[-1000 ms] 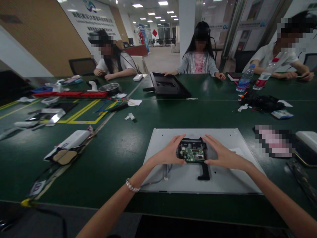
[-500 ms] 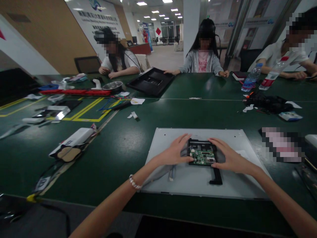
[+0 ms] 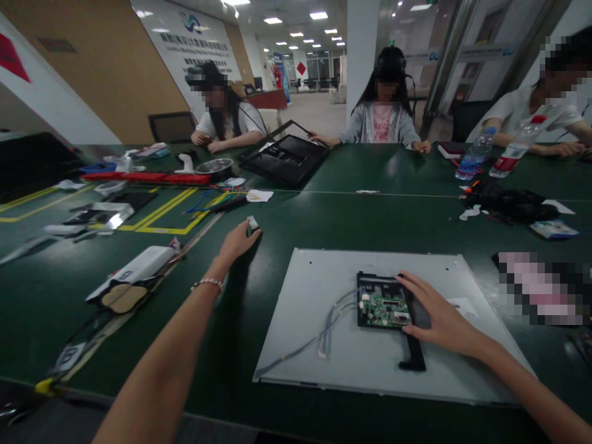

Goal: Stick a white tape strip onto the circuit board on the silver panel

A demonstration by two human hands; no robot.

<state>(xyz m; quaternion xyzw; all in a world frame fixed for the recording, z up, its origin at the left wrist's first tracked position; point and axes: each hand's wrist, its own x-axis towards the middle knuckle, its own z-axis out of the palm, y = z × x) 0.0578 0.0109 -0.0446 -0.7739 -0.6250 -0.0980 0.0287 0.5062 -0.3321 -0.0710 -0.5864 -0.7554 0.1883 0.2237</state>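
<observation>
A grey metal panel (image 3: 324, 290) lies flat on the green table (image 3: 361, 216) in front of me. On it sits a black tray holding a green circuit board (image 3: 383, 308), with pale wires (image 3: 330, 320) trailing to its left. My right hand (image 3: 439, 317) rests on the tray's right side, fingers spread along its edge. My left hand (image 3: 237, 240) is stretched out over the table to the left of the panel, its fingertips on a small white piece (image 3: 252, 222).
Three people sit across the table; one holds a black monitor cover (image 3: 282, 160). A white pouch (image 3: 134, 268) lies at left near yellow floor-style tape. Two water bottles (image 3: 476, 154) and a black cable pile (image 3: 509, 200) are at right. A metal bowl (image 3: 218, 166) stands far left.
My left hand left the circuit board tray and reached forward-left to the small white piece. The right hand stayed on the tray. The person opposite tilted the black cover up.
</observation>
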